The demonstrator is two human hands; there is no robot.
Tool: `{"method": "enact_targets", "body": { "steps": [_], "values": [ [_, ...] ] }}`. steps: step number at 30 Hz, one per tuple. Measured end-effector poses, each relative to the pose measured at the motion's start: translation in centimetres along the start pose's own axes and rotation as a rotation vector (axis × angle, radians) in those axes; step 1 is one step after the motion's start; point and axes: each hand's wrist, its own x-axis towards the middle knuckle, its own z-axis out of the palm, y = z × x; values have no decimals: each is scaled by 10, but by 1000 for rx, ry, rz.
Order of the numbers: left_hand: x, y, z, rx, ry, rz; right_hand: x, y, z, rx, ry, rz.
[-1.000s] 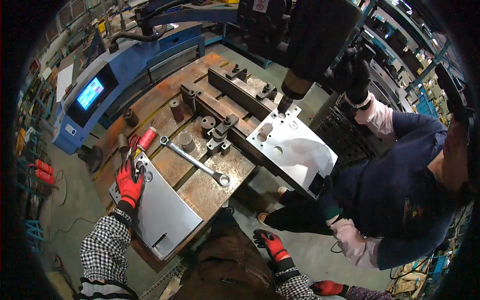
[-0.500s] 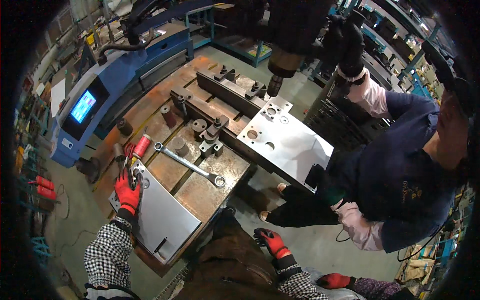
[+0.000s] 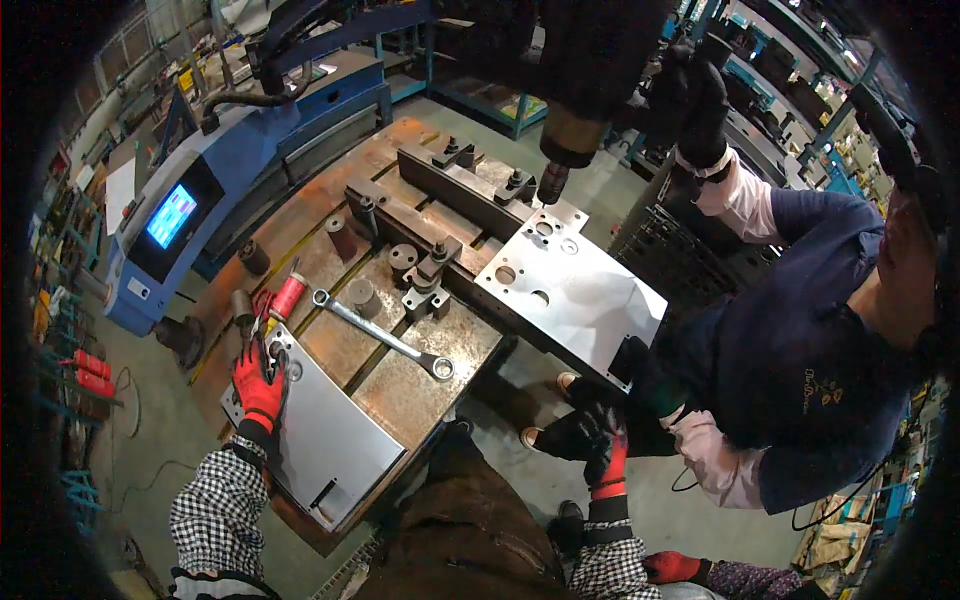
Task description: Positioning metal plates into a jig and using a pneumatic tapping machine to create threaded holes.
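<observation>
My left hand (image 3: 259, 388), in a red and black glove, lies with fingers stretched out over the holed end of a flat silver metal plate (image 3: 335, 430) on the near left of the machine table. My right hand (image 3: 605, 452), gloved alike, is raised off the table's right side, fingers apart, with nothing visible in it; its dark fingers partly blend into dark clothing behind. A second silver plate (image 3: 590, 300) with round holes rests on steel bars at the table's right. A co-worker (image 3: 800, 350) stands beside it, one gloved hand (image 3: 705, 100) up at the machine head.
A double-ended ring wrench (image 3: 385, 338) lies across the table (image 3: 440, 330). Near it are a red cylinder (image 3: 288, 295), round metal blocks (image 3: 363, 297) and clamps (image 3: 428, 300). Overhead hangs the drill head (image 3: 570, 140). A blue machine with a screen (image 3: 172, 215) stands left. Another person's red glove (image 3: 672, 567) shows below.
My right hand has moved up and to the right, toward the co-worker's side. My left hand stays on its plate. The whole view has shifted slightly.
</observation>
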Motion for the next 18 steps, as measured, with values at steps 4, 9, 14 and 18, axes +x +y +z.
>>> {"method": "enact_targets", "body": {
  "steps": [4, 9, 14, 18],
  "values": [
    [3, 2, 9, -8, 74, 64, 16, -46, 3, -577, -69, -358],
    [2, 8, 5, 18, 3, 26, 9, -35, 12, -330, -124, -157],
    [5, 8, 9, -14, 21, 19, 5, 15, 5, -115, -69, -32],
    [9, 15, 16, -12, 36, 37, 7, 37, -9, 142, -16, 52]
  ]
}}
